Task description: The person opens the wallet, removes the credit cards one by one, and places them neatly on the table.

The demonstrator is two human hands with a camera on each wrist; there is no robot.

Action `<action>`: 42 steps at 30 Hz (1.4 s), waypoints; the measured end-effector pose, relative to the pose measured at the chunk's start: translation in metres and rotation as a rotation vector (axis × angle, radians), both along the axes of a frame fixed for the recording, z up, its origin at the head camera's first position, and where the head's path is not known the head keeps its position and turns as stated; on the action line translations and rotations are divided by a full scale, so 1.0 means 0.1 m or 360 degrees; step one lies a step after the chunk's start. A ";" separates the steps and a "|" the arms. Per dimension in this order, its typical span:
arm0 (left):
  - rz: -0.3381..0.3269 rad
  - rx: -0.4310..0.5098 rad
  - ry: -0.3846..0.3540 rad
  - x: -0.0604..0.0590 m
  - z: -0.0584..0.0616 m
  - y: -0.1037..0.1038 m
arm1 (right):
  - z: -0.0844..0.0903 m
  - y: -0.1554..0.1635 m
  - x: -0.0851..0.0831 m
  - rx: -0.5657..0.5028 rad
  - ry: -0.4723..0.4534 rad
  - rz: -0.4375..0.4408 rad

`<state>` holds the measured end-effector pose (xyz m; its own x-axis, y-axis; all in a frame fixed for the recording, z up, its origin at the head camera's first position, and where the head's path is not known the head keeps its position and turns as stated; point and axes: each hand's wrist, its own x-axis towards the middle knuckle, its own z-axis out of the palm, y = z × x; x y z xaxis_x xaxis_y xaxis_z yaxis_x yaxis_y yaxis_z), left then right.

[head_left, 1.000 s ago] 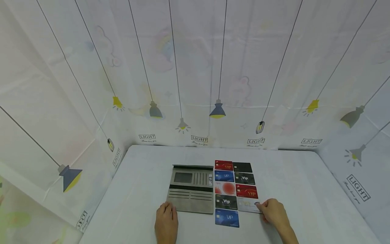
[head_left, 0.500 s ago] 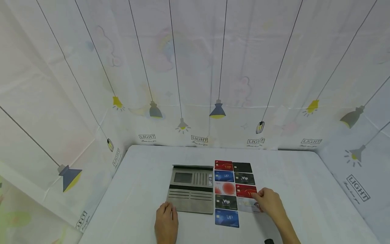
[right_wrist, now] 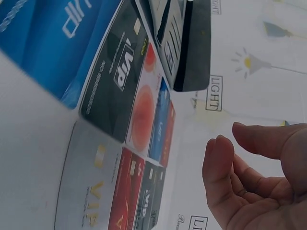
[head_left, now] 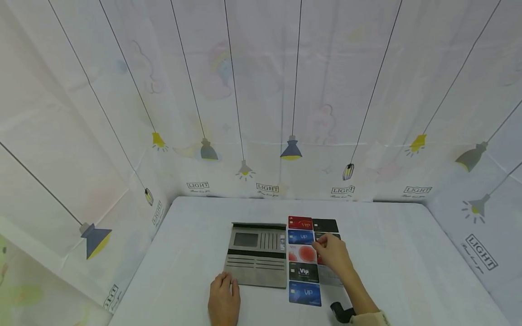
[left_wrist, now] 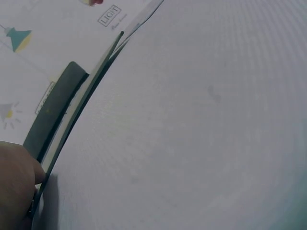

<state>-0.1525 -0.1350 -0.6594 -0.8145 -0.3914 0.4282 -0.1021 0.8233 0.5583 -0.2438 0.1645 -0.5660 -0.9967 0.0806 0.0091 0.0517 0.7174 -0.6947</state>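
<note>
An open grey wallet (head_left: 257, 256) lies on the white table (head_left: 408, 262), with its dark edge (left_wrist: 53, 112) showing in the left wrist view. Right of it, several cards lie in two columns: red VIP (head_left: 299, 222), blue VIP (head_left: 301, 237), white card with a red circle (head_left: 301, 253), black Vip (head_left: 303, 272), blue VIP (head_left: 305, 293) and silver VIP (head_left: 329, 276). My left hand (head_left: 223, 299) rests flat at the wallet's near left corner, a fingertip (left_wrist: 17, 177) touching its edge. My right hand (head_left: 331, 251) hovers over the right column, fingers (right_wrist: 218, 163) relaxed and holding nothing.
Printed curtain walls (head_left: 261, 113) close in the table on three sides. A black card (head_left: 325, 225) lies at the far end of the right column. A black wrist device (head_left: 340, 312) sits on my right forearm. Bare tabletop (left_wrist: 201, 124) stretches left of the wallet.
My right hand has moved forward and left, from the silver VIP card's near edge to above the middle of the right column. The left hand has stayed put.
</note>
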 end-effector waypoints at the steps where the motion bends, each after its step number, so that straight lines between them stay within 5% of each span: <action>1: -0.0001 0.0000 0.0006 0.00 0.01 0.00 | 0.00 -0.02 -0.02 -0.0018 -0.0001 0.0008; 15: 0.0007 -0.0057 0.0117 0.00 -0.04 0.01 | -0.10 -0.27 -0.32 -0.0060 -0.0010 0.0068; 26: 0.0009 -0.0033 0.0061 -0.01 -0.09 0.00 | -0.19 -0.45 -0.44 -0.0100 -0.0035 0.0136; 42: 0.0021 -0.0026 0.0058 0.00 -0.02 0.02 | -0.32 -0.74 -0.56 -0.0404 -0.0229 0.0196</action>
<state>-0.1522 -0.1331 -0.6612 -0.7933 -0.3944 0.4638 -0.0928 0.8312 0.5482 -0.2995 0.0901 -0.5977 -0.9888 -0.0588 -0.1375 0.0859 0.5291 -0.8442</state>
